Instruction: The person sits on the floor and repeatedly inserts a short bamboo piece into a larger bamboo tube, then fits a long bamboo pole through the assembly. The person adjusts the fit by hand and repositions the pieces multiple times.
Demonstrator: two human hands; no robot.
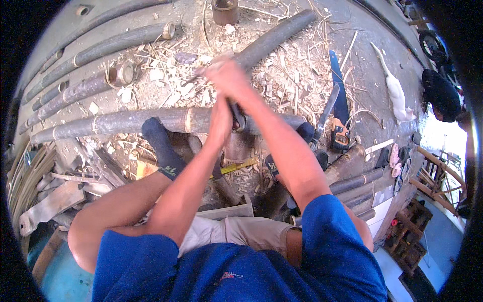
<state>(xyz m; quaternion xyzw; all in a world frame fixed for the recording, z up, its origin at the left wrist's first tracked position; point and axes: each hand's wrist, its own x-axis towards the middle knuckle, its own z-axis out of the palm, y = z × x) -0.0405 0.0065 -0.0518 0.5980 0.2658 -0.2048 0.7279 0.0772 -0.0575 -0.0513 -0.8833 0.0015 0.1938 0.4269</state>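
My left hand [221, 120] is closed around a dark tool with a curved metal part [239, 121], whose kind I cannot make out. Just beyond it, my right hand [227, 76] is smeared by motion, so its fingers and whatever they hold are unclear. A thick bamboo pole [146, 121] lies crosswise below my hands, with my socked feet, the left sock [160, 143] among them, against it. Another bamboo length [276, 40] slants away to the upper right from beside my right hand.
Wood shavings [166, 75] cover the ground. Several bamboo poles [121, 43] lie at the left. At the right are a handsaw [339, 95], a long blade [328, 105] and a white animal [395, 93] lying down. A yellow tape measure [239, 166] lies between my legs.
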